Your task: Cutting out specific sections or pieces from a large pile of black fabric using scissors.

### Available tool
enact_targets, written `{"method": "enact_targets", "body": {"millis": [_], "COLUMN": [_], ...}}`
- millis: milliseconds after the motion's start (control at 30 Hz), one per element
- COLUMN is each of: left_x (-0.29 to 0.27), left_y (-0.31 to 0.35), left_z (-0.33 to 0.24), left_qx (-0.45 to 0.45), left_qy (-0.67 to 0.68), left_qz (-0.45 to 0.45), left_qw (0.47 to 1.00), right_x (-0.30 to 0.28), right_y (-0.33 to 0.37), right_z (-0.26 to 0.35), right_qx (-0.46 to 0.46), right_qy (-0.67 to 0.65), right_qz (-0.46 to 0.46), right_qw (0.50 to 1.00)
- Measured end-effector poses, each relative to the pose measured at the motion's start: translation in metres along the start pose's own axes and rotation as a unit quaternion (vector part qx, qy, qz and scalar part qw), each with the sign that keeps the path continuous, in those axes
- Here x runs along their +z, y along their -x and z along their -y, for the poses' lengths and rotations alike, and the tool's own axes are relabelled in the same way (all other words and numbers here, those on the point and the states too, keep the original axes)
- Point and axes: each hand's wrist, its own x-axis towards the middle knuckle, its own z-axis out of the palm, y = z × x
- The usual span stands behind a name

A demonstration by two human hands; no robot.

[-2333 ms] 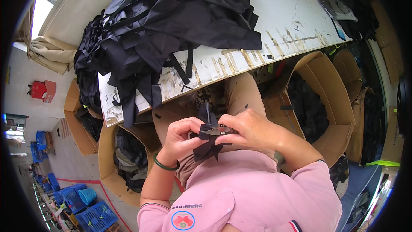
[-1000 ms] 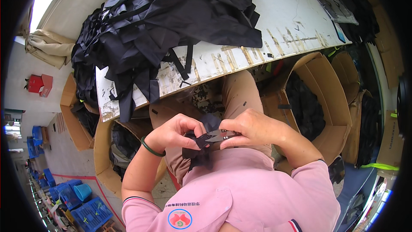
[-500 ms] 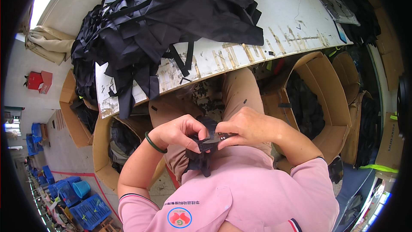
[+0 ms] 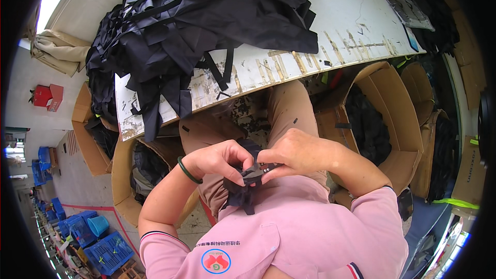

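Observation:
In front of my stomach, a small black fabric piece (image 4: 239, 196) hangs from the pinched fingers of my left hand (image 4: 223, 161). Part of it shows beyond the fingers, over my lap. My right hand (image 4: 292, 154) is closed right beside it, thumb and forefinger pinching a small dark thing with shiny spots (image 4: 268, 166), whose kind I cannot make out. The two hands' fingertips nearly meet. A greyish edge shows between them, and the fingers cover the rest.
A large heap of black fabric pieces (image 4: 206, 26) lies on the worn white table (image 4: 341, 15) ahead, some hanging over its edge. Cardboard boxes with dark goods stand at my left (image 4: 124, 175) and right (image 4: 403, 124). Blue crates (image 4: 108, 253) sit on the floor far left.
My left fingers have shifted slightly to the right along the black fabric, and the greyish edge between the hands has turned. My right hand stays nearly in place.

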Motion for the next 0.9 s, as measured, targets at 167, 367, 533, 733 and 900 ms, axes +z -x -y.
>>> {"method": "enact_targets", "body": {"millis": [167,367,533,733,900], "left_x": [-0.001,-0.004,0.002,0.015,0.021], "left_y": [-0.001,-0.002,-0.001,-0.009,-0.014], "left_z": [0.002,0.009,0.013,0.021,0.022], "left_qx": [-0.002,-0.006,0.058,0.270,0.297], "left_qy": [-0.007,-0.001,0.008,-0.021,-0.055], "left_qz": [-0.004,-0.014,-0.064,-0.317,-0.328], "left_qw": [1.000,1.000,0.996,0.909,0.895], "right_x": [0.002,0.000,0.001,0.024,0.022], "right_y": [0.003,0.006,0.012,0.013,0.010], "right_z": [-0.003,-0.004,0.002,0.012,0.015], "right_qx": [0.007,0.034,0.099,0.129,0.175], "right_qy": [0.011,-0.002,-0.064,0.043,0.053], "right_qz": [-0.002,0.006,-0.057,-0.175,-0.195], "right_qw": [1.000,0.999,0.991,0.975,0.964]}}
